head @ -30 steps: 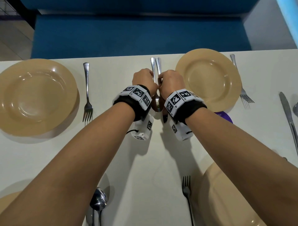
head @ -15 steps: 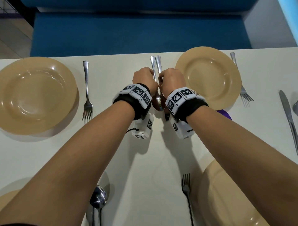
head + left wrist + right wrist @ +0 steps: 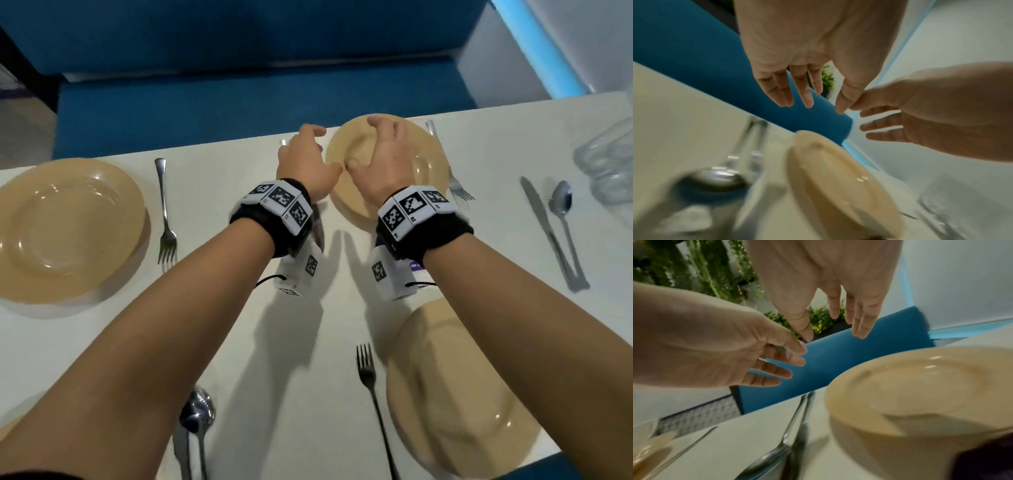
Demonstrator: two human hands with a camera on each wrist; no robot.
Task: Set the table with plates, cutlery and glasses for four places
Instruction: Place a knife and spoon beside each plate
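On the far left of the white table (image 3: 298,342) sits a tan plate (image 3: 68,229), with a fork (image 3: 166,219) lying just to its right, tines toward the near edge. At the near edge, a spoon (image 3: 197,413) lies beside a knife whose handle is mostly cut off by the frame.

In the middle, the left hand (image 3: 305,161) hovers above the table with its fingers spread wide and holding nothing; under it, a spoon and knife pair (image 3: 789,439) lies side by side on the table, just left of the far plate (image 3: 424,161). The right hand (image 3: 383,157) hangs over that plate, fingers loosely spread and also empty. The two thumbs come close together; whether they touch cannot be told.

To the right of the far plate lies a second fork (image 3: 455,185). Nearer, a third fork (image 3: 368,377) lies just left of another tan plate (image 3: 462,394). Further right, a knife (image 3: 544,229) and a spoon (image 3: 563,219) lie next to each other. At the far right edge stands a blurred cluster of clear glasses (image 3: 606,168).
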